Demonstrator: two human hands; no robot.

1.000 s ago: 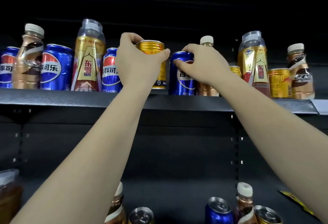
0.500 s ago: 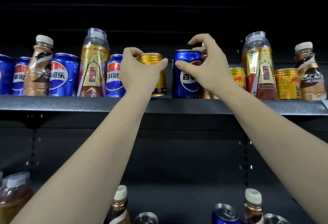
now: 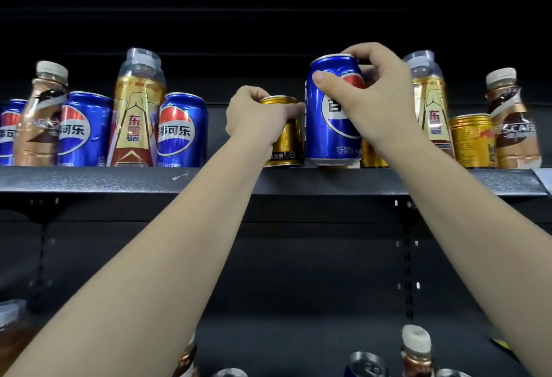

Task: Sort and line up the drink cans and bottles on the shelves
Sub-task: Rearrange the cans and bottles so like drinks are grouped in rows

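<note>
So my right hand point(image 3: 377, 98) has its thumb and fingers wrapped round the top of a blue Pepsi can point(image 3: 333, 113), which sits tilted at the front edge of the upper shelf point(image 3: 89, 179), looks like its base is only partly on the ledge. My left hand point(image 3: 254, 119) is curled round a short gold can point(image 3: 285, 134) right beside it, the two cans basically touching. Off to the left there's another Pepsi can point(image 3: 182, 130), a tall gold Dongpeng bottle point(image 3: 136, 110) and a brown coffee bottle point(image 3: 40, 116). On the right, a second gold can point(image 3: 472, 140) next to a Nescafe bottle point(image 3: 513, 125). Can't tell what's behind my right wrist.
</note>
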